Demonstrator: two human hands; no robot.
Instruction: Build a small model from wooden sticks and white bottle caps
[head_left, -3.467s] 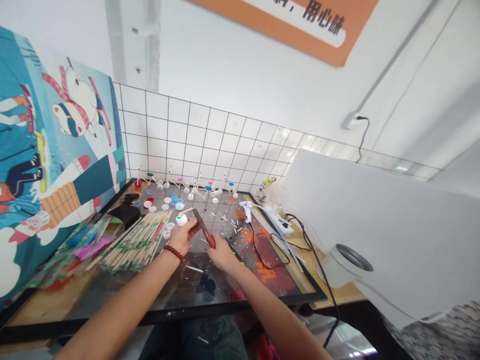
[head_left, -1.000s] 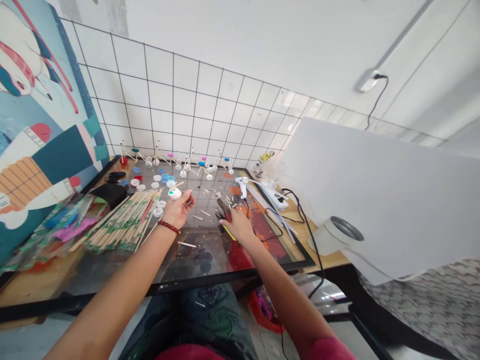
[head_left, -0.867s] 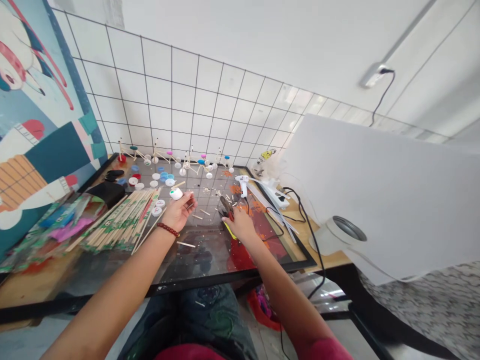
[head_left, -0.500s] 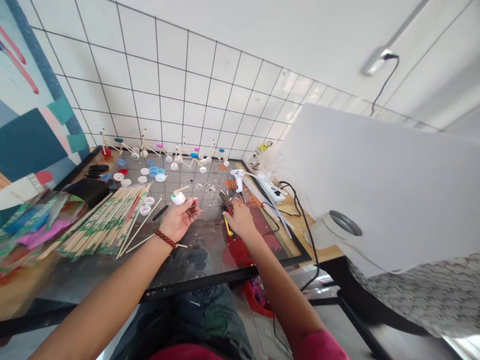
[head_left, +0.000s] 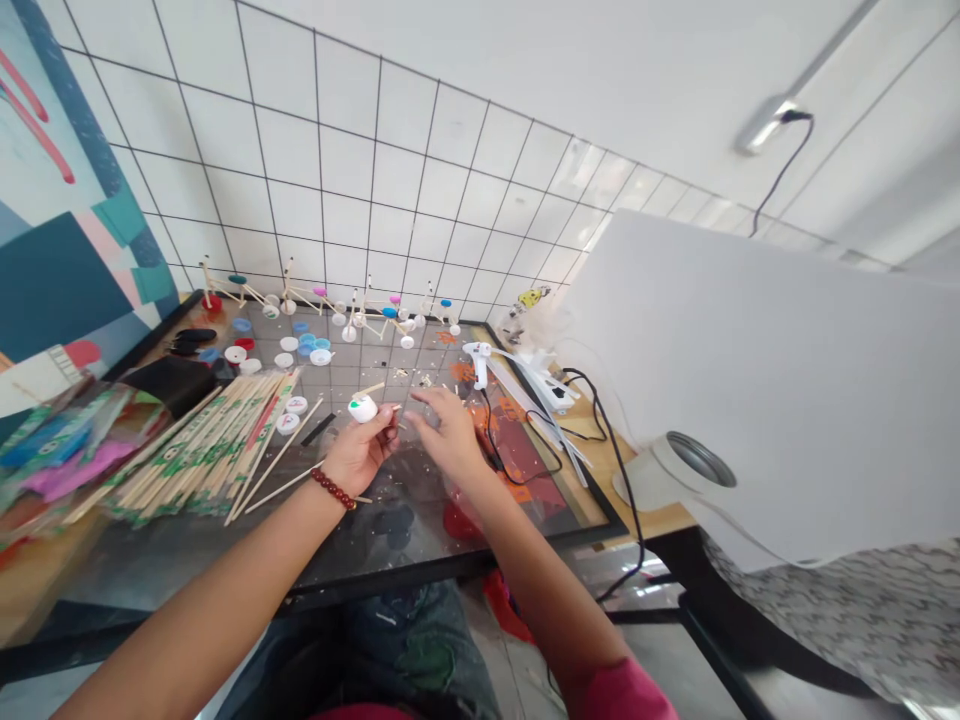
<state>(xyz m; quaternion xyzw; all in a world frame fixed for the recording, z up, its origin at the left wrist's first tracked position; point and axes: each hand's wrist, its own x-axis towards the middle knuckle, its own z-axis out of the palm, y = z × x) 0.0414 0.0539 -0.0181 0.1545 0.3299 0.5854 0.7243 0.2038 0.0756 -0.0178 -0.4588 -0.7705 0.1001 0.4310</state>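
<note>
My left hand (head_left: pixel 360 452), with a red bead bracelet on the wrist, is closed around a white bottle cap with a green dot (head_left: pixel 363 408) that has a short wooden stick fixed to it. My right hand (head_left: pixel 442 434) hovers just right of it with the fingers apart and nothing in it, its fingertips close to the stick's end. Both hands are above the glass-topped table (head_left: pixel 375 545). The pliers are hidden behind my right hand.
A pile of wrapped wooden chopsticks (head_left: pixel 202 445) lies at the left. Loose bottle caps (head_left: pixel 300 345) and stick-and-cap models (head_left: pixel 375 310) stand at the back. A white glue gun (head_left: pixel 478 358), black cables (head_left: pixel 525 440) and a white foam board (head_left: pixel 757 370) are at the right.
My right hand has let go of the red-handled pliers and moved left toward the cap in my left hand. My left hand kept hold of the cap. The camera tilted down.
</note>
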